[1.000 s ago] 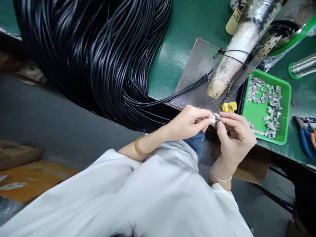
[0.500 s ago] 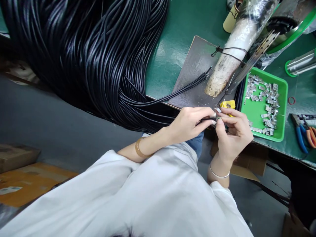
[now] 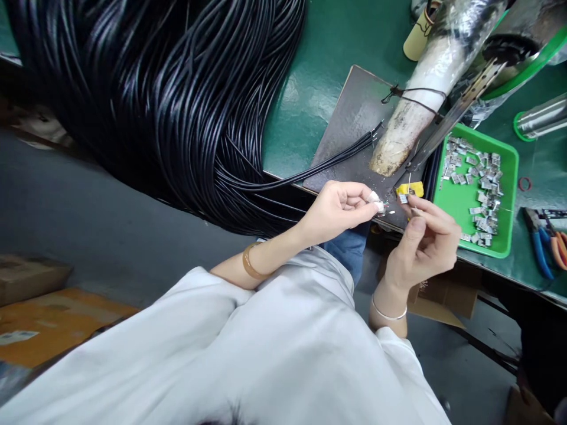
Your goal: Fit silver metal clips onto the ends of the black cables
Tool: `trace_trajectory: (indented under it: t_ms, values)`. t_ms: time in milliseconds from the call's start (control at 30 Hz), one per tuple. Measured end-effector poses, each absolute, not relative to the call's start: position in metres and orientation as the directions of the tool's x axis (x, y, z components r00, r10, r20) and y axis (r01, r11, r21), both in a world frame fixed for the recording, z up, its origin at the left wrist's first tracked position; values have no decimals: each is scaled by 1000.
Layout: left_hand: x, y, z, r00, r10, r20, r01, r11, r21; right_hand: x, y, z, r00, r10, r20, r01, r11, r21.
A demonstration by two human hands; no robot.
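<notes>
My left hand (image 3: 339, 208) is closed in a pinch at the front edge of the bench, with white wrapping on its fingertips. Thin wire ends (image 3: 385, 204) of a cable stick out past the pinch; the hand covers the rest of that piece. To the right, my right hand (image 3: 423, 245) has its thumb and index finger pressed together. What lies between them is too small to make out. A small silver USB connector (image 3: 403, 199) is just beyond these fingertips, beside a yellow block (image 3: 411, 189). Whether the finger touches the connector, I cannot tell.
A thick bundle of black cables (image 3: 186, 106) hangs over the bench at left. Several stripped cable ends (image 3: 370, 137) lie on a dark board (image 3: 341, 124). A wrapped tube (image 3: 405, 121) slants above. Right are a green tray (image 3: 456, 215) of connectors and pliers (image 3: 538, 242).
My hands have drawn apart, the right one moving right and slightly down. The wire ends now show beyond my left fingertips, and the black cable between the hands is no longer visible.
</notes>
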State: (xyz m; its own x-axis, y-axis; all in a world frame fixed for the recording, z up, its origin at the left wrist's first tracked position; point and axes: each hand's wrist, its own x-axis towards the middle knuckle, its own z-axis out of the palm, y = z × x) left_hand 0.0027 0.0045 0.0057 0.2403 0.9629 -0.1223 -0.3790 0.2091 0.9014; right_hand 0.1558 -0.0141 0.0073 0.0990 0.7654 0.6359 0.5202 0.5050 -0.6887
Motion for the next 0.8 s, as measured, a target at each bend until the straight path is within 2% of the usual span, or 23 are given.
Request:
trace_trajectory:
  t_ms: [133, 200, 300, 367, 500, 667, 800]
  values:
    - [5, 6, 5, 243, 964, -103, -372, 191, 908, 156, -16, 6, -44, 680, 732, 576, 616, -538]
    - [4, 6, 5, 244, 967, -77, -356, 163, 920, 156, -14, 4, -28, 697, 717, 558, 605, -567]
    - [3, 7, 5, 214, 975, -53, -327, 122, 937, 156, -11, 2, 75, 767, 637, 471, 536, -701]
    - [3, 8, 5, 177, 983, -45, -315, 100, 944, 157, -10, 2, 90, 795, 600, 453, 505, -735]
    - [6, 10, 5, 121, 993, -14, -295, 49, 954, 158, -10, 1, 13, 784, 621, 523, 524, -673]
    - [9, 11, 3, 82, 997, -7, -231, 26, 973, 155, -9, -4, -46, 685, 727, 612, 594, -521]
    - [14, 12, 0, 39, 999, -7, -255, 17, 967, 154, -7, -8, -36, 670, 741, 590, 613, -525]
